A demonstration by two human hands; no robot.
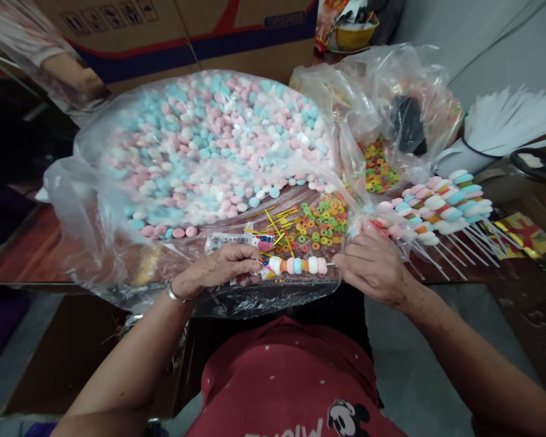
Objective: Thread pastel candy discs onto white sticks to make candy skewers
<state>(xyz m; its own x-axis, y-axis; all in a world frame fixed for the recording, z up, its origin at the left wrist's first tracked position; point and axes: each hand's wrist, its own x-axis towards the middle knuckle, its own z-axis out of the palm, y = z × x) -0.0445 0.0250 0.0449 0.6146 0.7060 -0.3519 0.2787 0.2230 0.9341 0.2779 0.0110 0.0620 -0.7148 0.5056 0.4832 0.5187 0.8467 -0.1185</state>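
Observation:
A marshmallow skewer (pixel 297 266) with white, pink and blue marshmallows and orange rings between them lies level in front of me. My right hand (pixel 375 264) pinches its white stick at the right end. At the other end, my left hand (pixel 225 265) is closed on a small printed plastic bag (pixel 268 271), which is partly hidden by the fingers. Just behind are loose coloured candy rings (pixel 323 221), yellow twist ties (pixel 277 227) and a printed packet (pixel 227 241). Finished-looking marshmallow skewers (pixel 441 203) are piled beyond my right hand.
A big clear bag of marshmallows (pixel 218 139) spreads across the table (pixel 22 243). Another bag (pixel 375 164) holds candy rings, with a dark object (pixel 408 124) on it. White sticks (pixel 509 121) stand in a container at right. Another person's arm (pixel 73 76) is at upper left, before a cardboard box (pixel 246 36).

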